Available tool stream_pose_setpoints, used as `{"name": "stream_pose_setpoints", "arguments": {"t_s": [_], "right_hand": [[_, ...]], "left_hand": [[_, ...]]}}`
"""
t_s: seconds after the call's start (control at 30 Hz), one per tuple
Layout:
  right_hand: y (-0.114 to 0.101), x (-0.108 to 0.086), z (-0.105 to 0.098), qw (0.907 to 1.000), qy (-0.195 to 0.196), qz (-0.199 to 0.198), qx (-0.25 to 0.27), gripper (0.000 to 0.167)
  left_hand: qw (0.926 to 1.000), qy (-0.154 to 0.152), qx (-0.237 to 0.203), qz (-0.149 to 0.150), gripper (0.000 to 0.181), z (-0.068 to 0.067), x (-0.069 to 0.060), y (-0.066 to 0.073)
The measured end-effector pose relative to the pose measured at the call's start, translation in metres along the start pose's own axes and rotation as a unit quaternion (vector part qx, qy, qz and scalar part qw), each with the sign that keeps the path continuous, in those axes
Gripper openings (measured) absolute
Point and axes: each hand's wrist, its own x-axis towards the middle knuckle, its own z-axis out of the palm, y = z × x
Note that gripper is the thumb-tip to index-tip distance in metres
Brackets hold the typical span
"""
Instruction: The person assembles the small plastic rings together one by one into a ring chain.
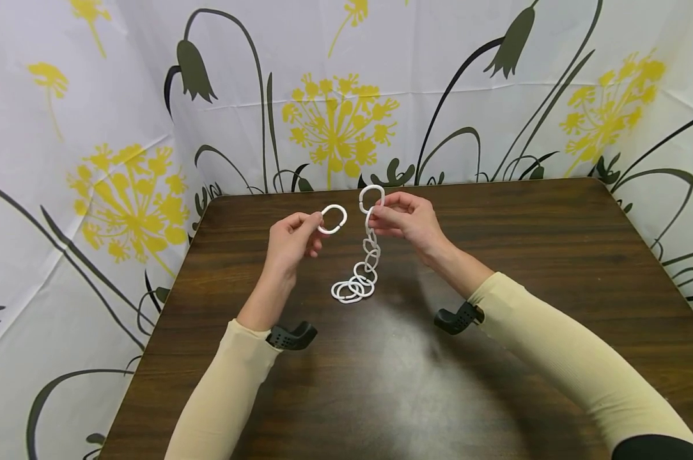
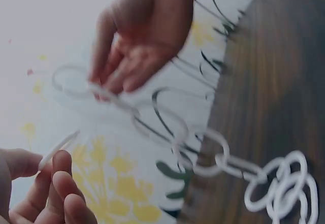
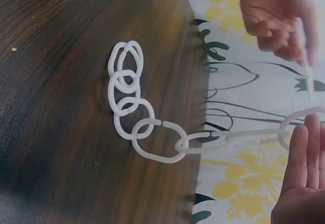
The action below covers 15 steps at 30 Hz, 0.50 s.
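Observation:
My left hand [image 1: 291, 239] pinches a single white plastic ring [image 1: 345, 220] between thumb and fingers; a small gap shows in its loop. To its right, my right hand [image 1: 412, 220] pinches the upper end of a chain of white plastic links [image 1: 372, 252]. The top link [image 1: 362, 199] stands up above the right fingertips, apart from the loose ring. From the right hand the chain hangs down, and its lower links [image 1: 346, 292] lie heaped on the table. In the left wrist view the loose ring [image 2: 58, 150] appears nearly edge-on.
The dark wood-grain table [image 1: 358, 396] spreads beneath both hands. Behind and beside it hangs a white curtain [image 1: 231, 108] with yellow and dark green plant prints. A black camera mount [image 1: 291, 337] sits on the left wrist, another mount [image 1: 458, 318] on the right.

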Motion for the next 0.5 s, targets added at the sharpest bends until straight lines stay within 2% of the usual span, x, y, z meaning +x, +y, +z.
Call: {"name": "stream_pose_setpoints", "arguments": {"t_s": [0.23,0.5], "right_hand": [[0.002,0.0,0.001,0.9998,-0.011,-0.004,-0.015,0.007],[0.004,-0.002,0.001,0.9989,-0.032,-0.019,-0.027,0.008]], "left_hand": [[0.999,0.012,-0.039,-0.02,0.021,0.018,-0.007,0.016],[0.9951,-0.011,-0.088,-0.044,0.016,0.027,-0.008,0.019]]}}
